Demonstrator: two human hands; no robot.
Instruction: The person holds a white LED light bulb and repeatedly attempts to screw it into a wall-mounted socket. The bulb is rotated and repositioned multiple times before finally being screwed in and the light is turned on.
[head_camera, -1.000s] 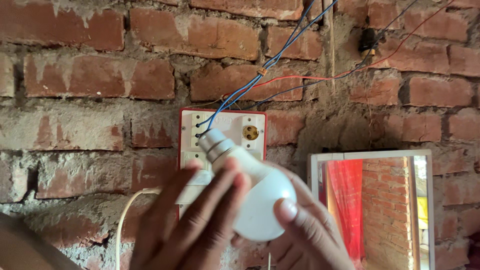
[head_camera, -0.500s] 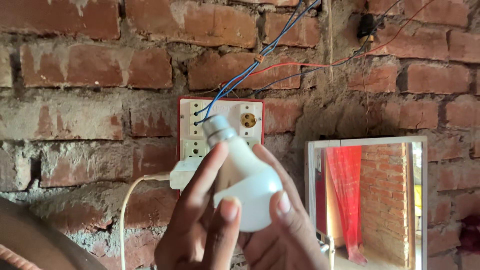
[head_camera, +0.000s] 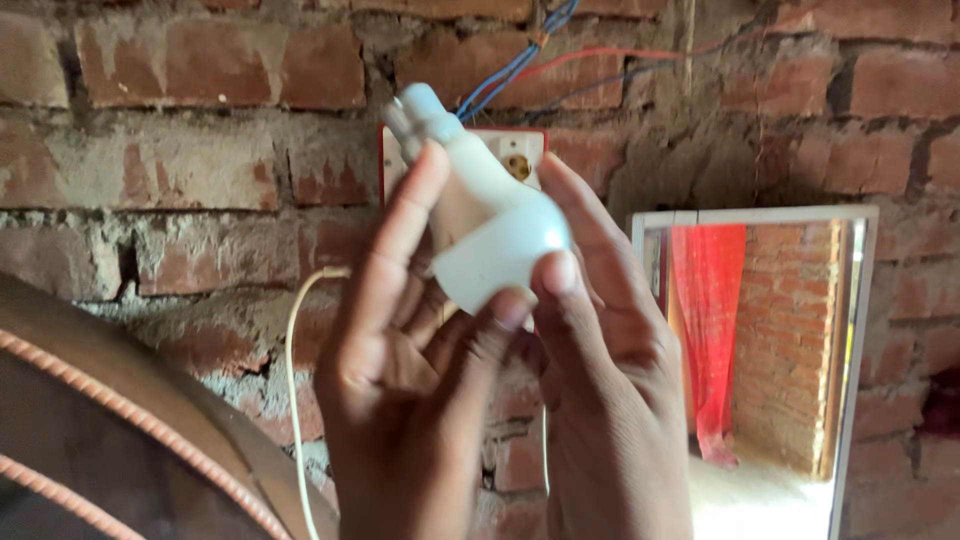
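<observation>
2 hands (head_camera: 500, 400) around smooth white bulb (head_camera: 490, 215), rough brick wall (head_camera: 200, 180) behind.

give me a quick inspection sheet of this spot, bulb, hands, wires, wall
surface: bare brick wall, rough mortar
job's things: white bulb, cap end tilted up-left, in front of the switch board
clutter: brown curved object at lower left, kind unclear
grippers: left hand and right hand both grip the bulb
cables: blue and red wires run above the board; white cord hangs down
surroundings: mirror on the wall reflecting a red cloth and bricks
</observation>
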